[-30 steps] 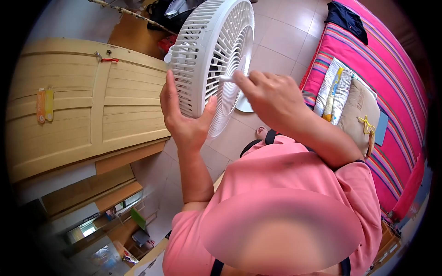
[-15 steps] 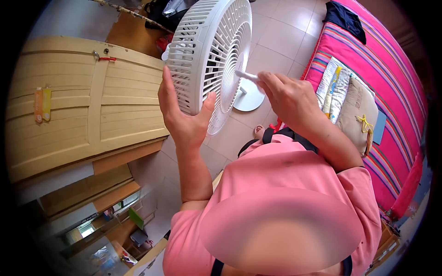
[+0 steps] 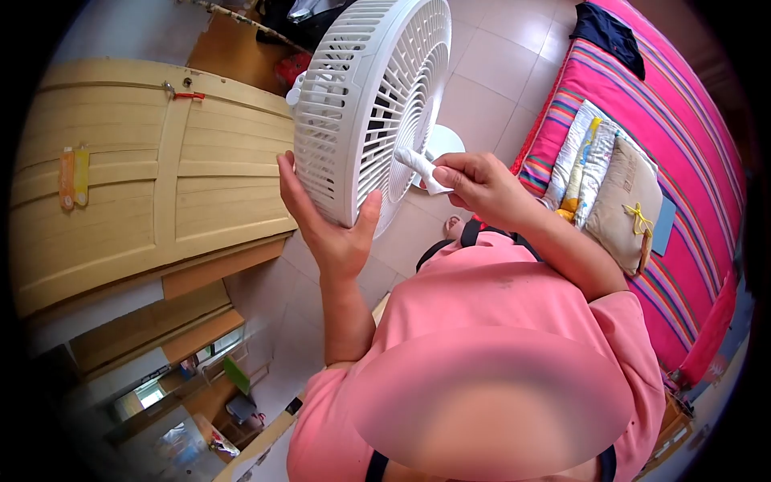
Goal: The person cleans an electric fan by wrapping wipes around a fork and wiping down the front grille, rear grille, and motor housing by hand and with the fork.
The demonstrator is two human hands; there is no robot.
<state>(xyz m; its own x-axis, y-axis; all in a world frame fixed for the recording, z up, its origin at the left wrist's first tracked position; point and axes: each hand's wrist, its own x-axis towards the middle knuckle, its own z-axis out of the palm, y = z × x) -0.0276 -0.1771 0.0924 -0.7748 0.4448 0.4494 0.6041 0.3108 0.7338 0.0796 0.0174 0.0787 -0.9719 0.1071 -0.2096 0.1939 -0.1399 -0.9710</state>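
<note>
Head view: I've got one left hand (image 3: 341, 239) clasping one fan (image 3: 371, 112), one right hand (image 3: 483, 186) pinching one white cloth (image 3: 418, 168).

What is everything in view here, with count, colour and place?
Round slatted plastic fan: 1, white, top centre
Rolled tissue-like strip: 1, white, before the fan
Round flat base: 1, white, behind the fan
Panelled wooden door: 1, pale yellow, left
Slender flat tags: 2, orange and yellow, on door
Striped cloth bed cover: 1, mostly pink, right
Crumpled cloth: 1, navy, bed's far end
Rectangular fabric cushion: 1, beige, on bed
Clutter: count unclear, mixed, top and lower left
Short-sleeved cloth shirt: 1, pink, bottom
Left hand: 1, bare, at fan's rim
Right hand: 1, bare, pinching strip
</note>
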